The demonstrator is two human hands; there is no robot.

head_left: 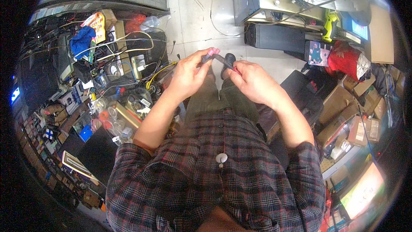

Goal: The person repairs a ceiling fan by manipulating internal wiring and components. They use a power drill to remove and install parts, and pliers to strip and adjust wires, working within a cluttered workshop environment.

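Observation:
Both hands meet in front of me above my legs. My left hand (189,72) is closed, thumb against fingers, on one end of a dark narrow item (222,60); a pink part (213,51) shows at the fingertips. My right hand (254,80) is closed round the other end, with a bit of red by its thumb. The dark item bends between the two hands, and its exact kind is too small to make out. A dark shoe (230,57) shows just beyond it.
On the left, tangled cables (124,43), a blue cloth (83,42) and small parts crowd a surface. At right stand a black computer case (274,38), a yellow-green tool (330,25), a red bag (345,60) and cardboard boxes (339,107). Pale floor tiles (189,13) lie ahead.

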